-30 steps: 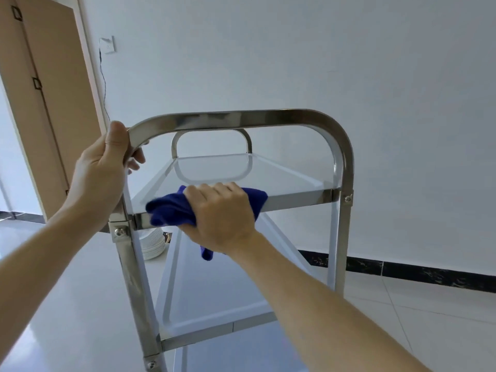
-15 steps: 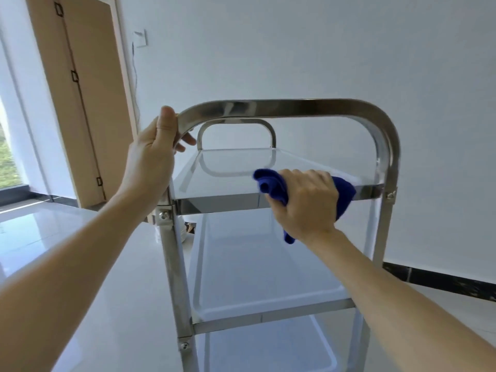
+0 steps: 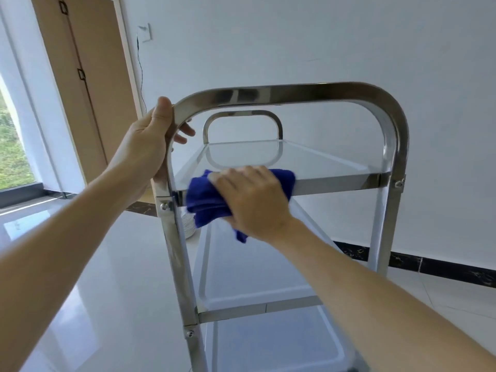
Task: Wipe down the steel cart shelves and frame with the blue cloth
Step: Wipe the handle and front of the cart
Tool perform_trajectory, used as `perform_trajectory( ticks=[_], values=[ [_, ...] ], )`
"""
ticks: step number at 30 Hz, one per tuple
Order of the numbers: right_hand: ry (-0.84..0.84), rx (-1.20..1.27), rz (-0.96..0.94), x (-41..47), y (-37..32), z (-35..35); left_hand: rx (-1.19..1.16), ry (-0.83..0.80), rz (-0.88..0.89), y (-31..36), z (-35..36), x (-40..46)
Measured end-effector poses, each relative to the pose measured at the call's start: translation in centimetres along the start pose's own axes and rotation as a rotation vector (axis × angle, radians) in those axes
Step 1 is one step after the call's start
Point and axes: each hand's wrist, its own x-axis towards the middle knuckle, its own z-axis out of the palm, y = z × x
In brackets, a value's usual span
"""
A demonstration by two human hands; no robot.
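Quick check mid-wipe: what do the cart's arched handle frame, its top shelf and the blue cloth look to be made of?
Arched handle frame: polished metal, likely stainless steel; mirror-like dark and bright reflections. Top shelf: probably the same steel, smooth and glossy; it reflects the far handle. Blue cloth: soft, matte, bunched fabric, possibly microfibre, gripped by the right hand. The left hand grips the frame's corner.

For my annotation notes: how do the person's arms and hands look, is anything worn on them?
Both forearms are bare, with no sleeves in view. The left hand and right hand wear no gloves; no rings, watch or bracelet are visible. Nails look short and unpainted.
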Motion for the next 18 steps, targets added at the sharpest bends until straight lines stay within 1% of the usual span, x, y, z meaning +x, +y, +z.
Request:
perform_trajectory(
  ticks=[3,6,9,12,14,16,18],
  values=[
    [0.111,-0.034,0.055,-2.6,3.0,-0.8,-0.008,-0.003,-0.012,0.5,0.2,-0.7],
    [0.145,0.064,0.102,-4.1,4.1,-1.5,-0.081,0.020,-0.044,-0.8,0.4,-3.3],
    [0.171,0.180,0.198,-4.9,2.9,-2.0,-0.198,-0.005,-0.055,-3.0,0.6,-7.4],
    [0.182,0.248,0.248,-5.6,0.7,-1.9,-0.246,-0.053,-0.068,-4.3,1.0,-10.4],
    [0.244,0.411,0.330,-5.2,-1.1,-1.8,-0.262,-0.027,-0.092,-4.5,0.8,-11.1],
    [0.354,0.623,0.454,-4.5,-3.1,-1.6,-0.250,0.013,-0.126,-4.5,0.3,-11.0],
    [0.455,0.785,0.570,-4.1,-5.5,-1.3,-0.225,0.017,-0.148,-4.5,-0.1,-10.9]
  ],
)
